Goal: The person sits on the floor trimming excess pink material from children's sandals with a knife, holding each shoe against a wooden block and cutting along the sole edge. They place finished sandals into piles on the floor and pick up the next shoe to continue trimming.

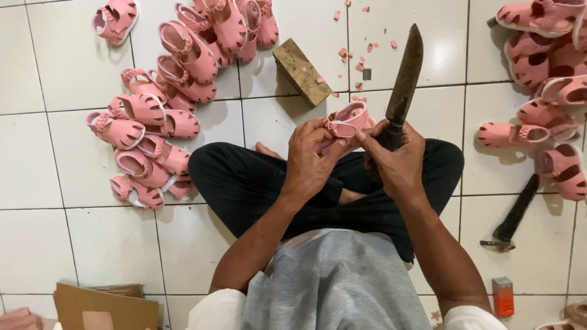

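I sit cross-legged on a white tiled floor. My left hand point(310, 160) grips a small pink sandal point(347, 121) above my knees. In my right hand point(397, 160) is a long dark knife point(406, 78) whose blade points up and away from me; the same hand's fingers also touch the sandal's side. A wooden block point(301, 71) lies on the floor just beyond the sandal, with pink scraps point(361, 61) scattered around it.
A heap of pink sandals point(165, 104) lies to my left and another pile point(550, 91) to my right. A dark hammer point(513, 214) rests at the right. A small orange box point(502, 296) and cardboard point(104, 305) lie near me.
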A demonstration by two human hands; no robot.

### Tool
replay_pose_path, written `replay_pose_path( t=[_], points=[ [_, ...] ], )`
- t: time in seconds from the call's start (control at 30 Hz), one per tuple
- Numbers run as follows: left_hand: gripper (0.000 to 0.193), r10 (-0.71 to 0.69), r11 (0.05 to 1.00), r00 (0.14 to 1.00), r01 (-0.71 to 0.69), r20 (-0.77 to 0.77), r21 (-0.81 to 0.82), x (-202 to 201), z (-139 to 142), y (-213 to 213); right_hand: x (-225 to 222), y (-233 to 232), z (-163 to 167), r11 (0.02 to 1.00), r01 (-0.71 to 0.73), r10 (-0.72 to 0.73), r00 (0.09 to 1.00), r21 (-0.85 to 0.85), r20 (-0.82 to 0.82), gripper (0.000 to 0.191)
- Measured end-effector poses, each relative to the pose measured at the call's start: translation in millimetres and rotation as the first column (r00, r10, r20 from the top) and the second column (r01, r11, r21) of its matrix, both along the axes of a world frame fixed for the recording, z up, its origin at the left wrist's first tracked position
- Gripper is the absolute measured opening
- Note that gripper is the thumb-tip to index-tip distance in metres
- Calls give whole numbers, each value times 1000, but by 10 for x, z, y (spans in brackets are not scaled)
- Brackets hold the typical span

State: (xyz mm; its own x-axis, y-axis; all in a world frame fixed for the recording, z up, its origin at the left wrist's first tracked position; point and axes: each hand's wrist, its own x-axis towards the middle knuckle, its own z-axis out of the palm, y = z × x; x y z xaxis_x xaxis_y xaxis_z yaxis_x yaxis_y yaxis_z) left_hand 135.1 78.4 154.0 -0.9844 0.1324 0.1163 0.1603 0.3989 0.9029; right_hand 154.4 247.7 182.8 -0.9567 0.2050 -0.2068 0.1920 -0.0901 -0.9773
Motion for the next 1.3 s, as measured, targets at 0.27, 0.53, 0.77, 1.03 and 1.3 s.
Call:
replay_pose_path(
  t=[0.27,0.53,0.77,1.03,1.3],
  points=[
    [22,-106,973,975,61,194,225,-72,-360,-146,-40,41,23,800,70,158,934,596,-322,26],
    [21,-245,944,863,108,442,310,-37,-614,-517,-844,276,-641,650,-401,340,913,646,225,34],
    [18,-256,874,832,-19,492,486,50,-800,-866,-1128,525,-1350,847,-347,147,881,402,450,34],
    [17,-197,897,836,-56,512,438,28,-792,-986,-1521,-377,-1756,417,-80,336,939,905,-72,71],
    [16,-165,900,874,-57,457,433,96,-727,-1140,-1372,-810,-1602,517,-278,-2,945,810,326,64]
  ],
)
